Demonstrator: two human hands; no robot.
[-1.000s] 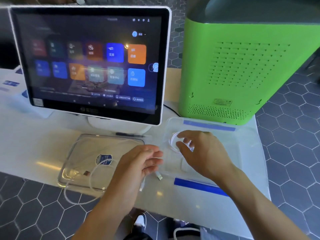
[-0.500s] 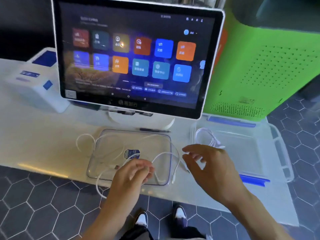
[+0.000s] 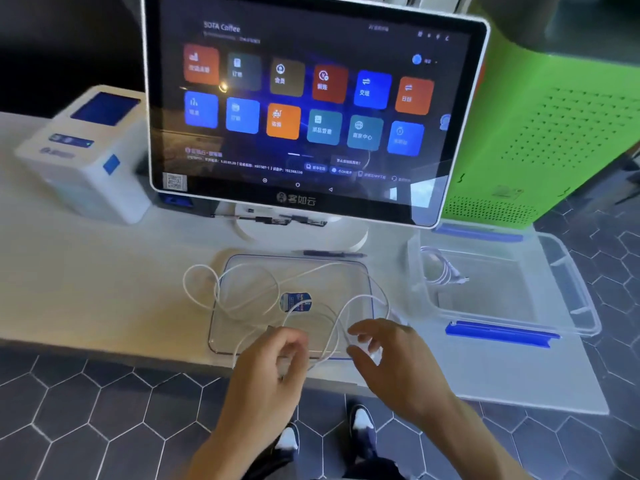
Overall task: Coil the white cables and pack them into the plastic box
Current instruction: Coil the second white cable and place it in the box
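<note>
the left hand (image 3: pixel 273 368) curls over one end of the loose white cable (image 3: pixel 242 292), so the plug and the grip itself are hidden behind the fingers. whether the right hand (image 3: pixel 391 358) touches the cable is blurred beyond telling. the coiled cable (image 3: pixel 441 268) in the plastic box (image 3: pixel 568 289) is too smeared to count its loops. the green cabinet (image 3: pixel 554 116) is cut off by the top and right edges. the touchscreen (image 3: pixel 311 105) hides most of its own stand, and its small text is unreadable.
</note>
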